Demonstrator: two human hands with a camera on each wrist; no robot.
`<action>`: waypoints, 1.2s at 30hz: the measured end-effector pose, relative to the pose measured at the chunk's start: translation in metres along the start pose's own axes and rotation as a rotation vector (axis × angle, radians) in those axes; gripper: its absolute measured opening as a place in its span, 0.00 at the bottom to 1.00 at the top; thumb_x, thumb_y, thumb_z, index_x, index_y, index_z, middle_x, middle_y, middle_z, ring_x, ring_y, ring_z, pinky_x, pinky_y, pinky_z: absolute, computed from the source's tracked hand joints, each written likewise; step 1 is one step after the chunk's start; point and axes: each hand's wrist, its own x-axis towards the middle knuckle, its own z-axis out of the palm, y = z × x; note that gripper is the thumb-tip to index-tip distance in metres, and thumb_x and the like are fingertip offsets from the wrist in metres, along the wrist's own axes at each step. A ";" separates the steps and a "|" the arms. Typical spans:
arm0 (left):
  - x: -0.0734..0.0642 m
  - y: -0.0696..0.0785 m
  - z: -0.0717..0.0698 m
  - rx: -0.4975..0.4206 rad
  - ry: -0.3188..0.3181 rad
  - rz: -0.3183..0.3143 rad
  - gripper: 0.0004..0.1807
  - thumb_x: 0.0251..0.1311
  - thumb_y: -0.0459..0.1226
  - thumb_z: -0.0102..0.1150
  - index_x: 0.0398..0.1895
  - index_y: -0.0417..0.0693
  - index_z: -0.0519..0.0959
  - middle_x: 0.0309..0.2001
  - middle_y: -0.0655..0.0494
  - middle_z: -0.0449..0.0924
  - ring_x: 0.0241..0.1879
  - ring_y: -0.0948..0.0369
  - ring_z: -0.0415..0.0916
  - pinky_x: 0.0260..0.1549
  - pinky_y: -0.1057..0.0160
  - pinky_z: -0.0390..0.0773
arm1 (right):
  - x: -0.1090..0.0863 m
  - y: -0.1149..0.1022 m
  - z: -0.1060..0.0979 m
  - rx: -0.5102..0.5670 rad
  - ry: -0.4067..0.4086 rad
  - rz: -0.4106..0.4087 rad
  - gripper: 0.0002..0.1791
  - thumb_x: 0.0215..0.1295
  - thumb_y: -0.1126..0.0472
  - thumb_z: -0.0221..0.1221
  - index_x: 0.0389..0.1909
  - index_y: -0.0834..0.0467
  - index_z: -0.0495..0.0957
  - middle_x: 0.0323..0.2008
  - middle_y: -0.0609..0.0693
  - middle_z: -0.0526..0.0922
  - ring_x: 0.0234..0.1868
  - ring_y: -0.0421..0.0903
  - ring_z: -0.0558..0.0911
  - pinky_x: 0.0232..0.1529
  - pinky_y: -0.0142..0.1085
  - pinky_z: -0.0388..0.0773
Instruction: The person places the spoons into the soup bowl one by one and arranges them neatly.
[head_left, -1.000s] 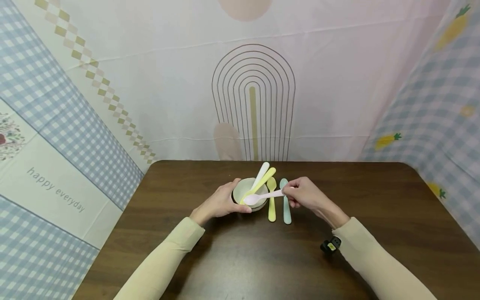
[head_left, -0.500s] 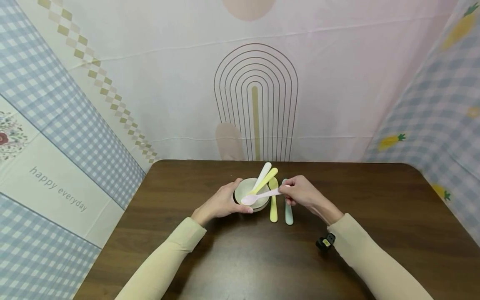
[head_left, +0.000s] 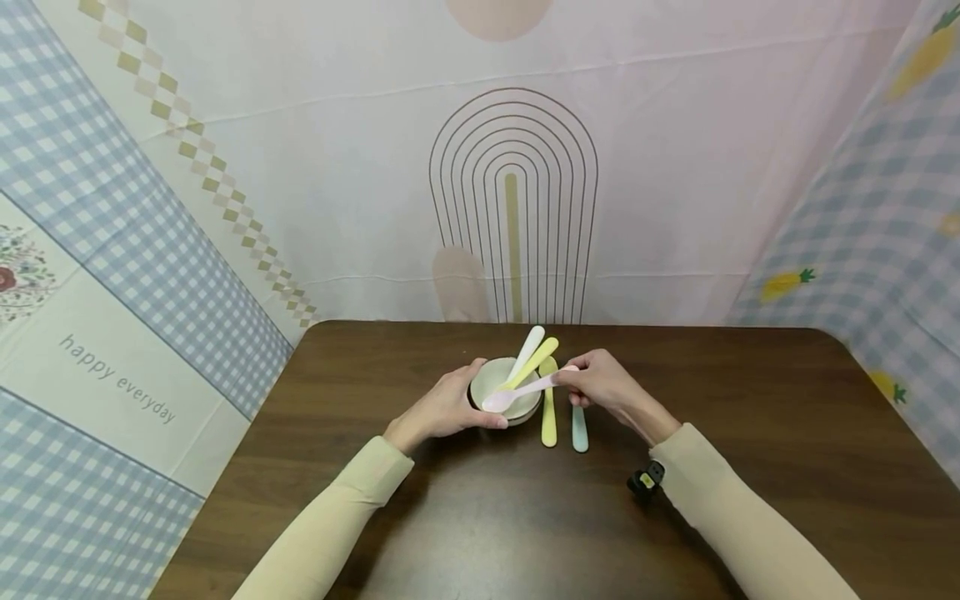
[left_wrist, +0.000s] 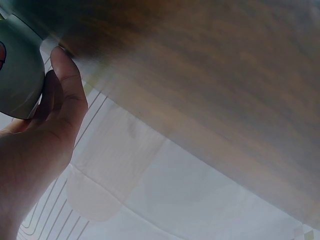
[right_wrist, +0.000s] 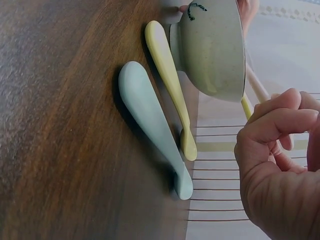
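Observation:
A small pale bowl (head_left: 497, 377) stands on the dark wooden table (head_left: 465, 517). My left hand (head_left: 442, 408) grips its left side; the wrist view shows the fingers curled round the bowl (left_wrist: 17, 70). My right hand (head_left: 600, 385) pinches the handle of a pink spoon (head_left: 517, 393), whose head hovers over the bowl's near rim. A white spoon (head_left: 525, 347) and a yellow-green spoon (head_left: 534, 362) lean inside the bowl. Beside the bowl (right_wrist: 210, 50) lie a yellow spoon (right_wrist: 170, 85) and a light blue spoon (right_wrist: 152, 125) flat on the table.
A small black device (head_left: 645, 481) sits at my right wrist. Patterned cloth walls (head_left: 510, 192) close off the table at the back and both sides. Bare dark wood stretches to the right and toward me.
My right hand has moved slightly left with the pink spoon, bringing its head over the bowl's near rim. The left hand keeps its hold on the bowl.

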 end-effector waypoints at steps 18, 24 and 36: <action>-0.004 -0.003 0.003 -0.016 -0.002 0.050 0.50 0.50 0.58 0.85 0.74 0.52 0.71 0.57 0.52 0.84 0.54 0.56 0.80 0.57 0.53 0.80 | 0.014 0.011 0.008 0.184 0.014 0.041 0.17 0.76 0.60 0.66 0.45 0.74 0.81 0.16 0.42 0.77 0.19 0.33 0.75 0.24 0.25 0.73; -0.004 -0.002 0.002 -0.013 -0.005 0.009 0.59 0.51 0.58 0.85 0.82 0.44 0.65 0.67 0.44 0.81 0.64 0.50 0.79 0.66 0.48 0.78 | 0.018 0.010 0.009 0.182 0.023 0.039 0.17 0.77 0.59 0.65 0.45 0.73 0.81 0.16 0.42 0.77 0.19 0.33 0.74 0.23 0.24 0.71; -0.002 0.000 0.001 -0.004 0.006 0.005 0.58 0.51 0.57 0.85 0.82 0.47 0.66 0.66 0.46 0.82 0.64 0.51 0.79 0.66 0.49 0.78 | 0.024 0.009 0.009 0.229 0.037 0.037 0.14 0.78 0.60 0.64 0.42 0.70 0.79 0.19 0.42 0.76 0.21 0.34 0.76 0.25 0.24 0.74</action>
